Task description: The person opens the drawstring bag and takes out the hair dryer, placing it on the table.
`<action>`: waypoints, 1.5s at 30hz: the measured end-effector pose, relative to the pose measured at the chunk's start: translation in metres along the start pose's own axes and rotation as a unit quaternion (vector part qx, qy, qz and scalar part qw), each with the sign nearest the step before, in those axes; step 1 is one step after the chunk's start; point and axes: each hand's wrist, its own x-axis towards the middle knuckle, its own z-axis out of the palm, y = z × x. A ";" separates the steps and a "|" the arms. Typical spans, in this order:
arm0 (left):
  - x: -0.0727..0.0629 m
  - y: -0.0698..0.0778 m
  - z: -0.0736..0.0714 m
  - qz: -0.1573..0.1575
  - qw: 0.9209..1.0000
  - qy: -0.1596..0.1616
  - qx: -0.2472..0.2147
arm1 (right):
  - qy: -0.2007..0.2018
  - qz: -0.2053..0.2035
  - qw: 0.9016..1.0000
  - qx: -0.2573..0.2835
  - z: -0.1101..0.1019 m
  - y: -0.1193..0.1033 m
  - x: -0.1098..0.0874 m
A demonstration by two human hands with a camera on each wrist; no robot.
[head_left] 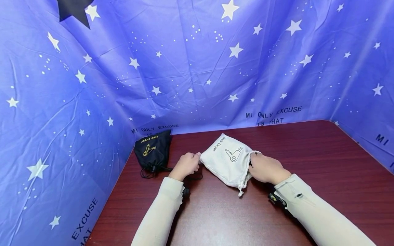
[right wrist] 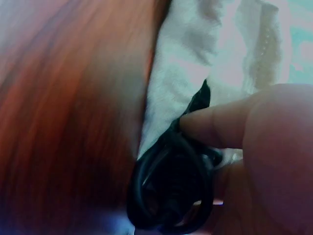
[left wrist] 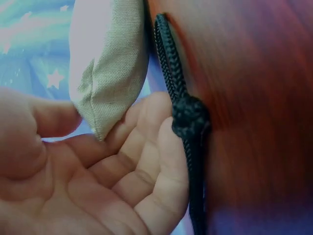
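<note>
here, the pale bag (head_left: 227,161) slants lengthwise, its mouth (head_left: 247,168) (corded) pointing near-right.

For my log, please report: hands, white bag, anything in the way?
Left hand pinches corner of white bag. Right hand grips coiled black cord at bag's mouth. Knotted black string beside left hand, possible snag.

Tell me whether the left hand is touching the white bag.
Touching. The left wrist view shows the left hand meeting the white bag, thumb against the bag's pointed corner.
</note>
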 end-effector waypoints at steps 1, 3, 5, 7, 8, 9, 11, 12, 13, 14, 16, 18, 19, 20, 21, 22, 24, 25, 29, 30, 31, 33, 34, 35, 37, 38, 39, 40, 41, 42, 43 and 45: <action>0.000 -0.001 0.000 -0.005 1.000 -0.008 -0.013 | -0.002 0.002 1.000 0.000 0.000 0.000 0.000; 0.001 -0.002 0.000 -0.007 0.999 -0.019 -0.027 | -0.006 0.004 1.000 -0.001 0.000 0.000 0.000; 0.002 -0.003 0.001 -0.001 0.999 -0.023 -0.035 | -0.009 0.005 1.000 0.000 0.000 -0.001 -0.001; 0.002 -0.003 0.002 0.004 0.999 -0.023 -0.041 | -0.009 0.002 1.000 -0.001 0.000 -0.001 0.000; 0.002 -0.003 0.002 0.004 0.998 -0.024 -0.050 | -0.006 0.000 1.000 -0.001 0.000 -0.001 0.000; 0.002 -0.002 0.002 0.004 0.998 -0.023 -0.058 | -0.002 -0.001 1.000 -0.001 0.000 -0.001 0.000; 0.002 -0.002 0.002 0.004 0.997 -0.020 -0.068 | 0.009 -0.005 1.000 -0.003 0.001 0.001 0.002; 0.001 -0.001 0.002 0.003 0.997 -0.020 -0.071 | 0.015 -0.008 1.000 -0.003 0.001 0.002 0.002; 0.001 -0.001 0.002 0.003 0.997 -0.019 -0.074 | 0.021 -0.010 1.000 -0.002 0.001 0.003 0.003; 0.001 0.000 0.002 0.003 0.997 -0.017 -0.074 | 0.027 -0.011 1.000 0.001 0.001 0.004 0.004; 0.000 0.000 0.002 0.003 0.997 -0.016 -0.077 | 0.038 -0.018 0.999 0.006 0.002 0.007 0.006; -0.001 0.001 0.002 -0.001 0.997 -0.015 -0.081 | 0.043 -0.027 0.999 0.017 0.001 0.008 0.006; -0.002 0.001 0.001 -0.004 0.996 -0.015 -0.084 | 0.043 -0.031 0.998 0.024 0.001 0.009 0.007; -0.002 0.002 0.001 -0.005 0.996 -0.016 -0.086 | 0.042 -0.034 0.998 0.031 0.002 0.010 0.007; -0.002 0.002 0.001 -0.006 0.996 -0.017 -0.087 | 0.042 -0.037 0.998 0.037 0.002 0.010 0.007; -0.003 0.001 0.001 -0.006 0.996 -0.019 -0.089 | 0.042 -0.039 0.997 0.044 0.002 0.011 0.007; -0.003 0.000 0.000 -0.005 0.995 -0.022 -0.092 | 0.041 -0.043 0.997 0.056 0.004 0.013 0.008; -0.002 -0.001 0.000 -0.006 0.995 -0.024 -0.096 | 0.043 -0.045 0.996 0.061 0.004 0.014 0.008; -0.001 -0.004 -0.002 -0.012 0.993 -0.031 -0.113 | 0.056 -0.054 0.995 0.063 0.004 0.017 0.010; -0.001 -0.004 -0.002 -0.014 0.993 -0.032 -0.116 | 0.058 -0.056 0.995 0.060 0.003 0.018 0.010; -0.001 -0.004 -0.002 -0.017 0.992 -0.033 -0.117 | 0.059 -0.058 0.995 0.056 0.003 0.018 0.010; -0.002 -0.004 -0.002 -0.014 0.993 -0.033 -0.116 | 0.061 -0.060 0.995 0.050 0.001 0.020 0.010; -0.001 -0.004 -0.002 -0.013 0.993 -0.033 -0.115 | 0.062 -0.058 0.995 0.047 0.000 0.021 0.010; -0.001 -0.004 -0.002 -0.010 0.993 -0.033 -0.114 | 0.062 -0.055 0.996 0.044 0.000 0.022 0.010; -0.001 -0.004 -0.001 -0.006 0.993 -0.033 -0.114 | 0.062 -0.051 0.996 0.041 -0.001 0.024 0.010; -0.001 -0.004 -0.001 -0.004 0.993 -0.033 -0.113 | 0.062 -0.048 0.996 0.042 -0.001 0.024 0.010; 0.000 -0.004 0.000 -0.002 0.993 -0.033 -0.113 | 0.062 -0.044 0.996 0.042 -0.001 0.025 0.011; 0.000 -0.004 0.000 -0.004 0.993 -0.033 -0.113 | 0.061 -0.042 0.996 0.043 -0.001 0.026 0.011; 0.000 -0.004 0.000 -0.003 0.993 -0.033 -0.113 | 0.060 -0.040 0.996 0.046 -0.002 0.027 0.011; 0.000 -0.003 0.000 -0.003 0.993 -0.033 -0.112 | 0.059 -0.038 0.996 0.047 -0.002 0.027 0.011; 0.000 -0.004 0.001 -0.004 0.993 -0.033 -0.110 | 0.058 -0.035 0.996 0.049 -0.001 0.028 0.011; 0.001 -0.004 0.001 -0.003 0.994 -0.036 -0.105 | 0.059 -0.033 0.996 0.051 -0.001 0.029 0.012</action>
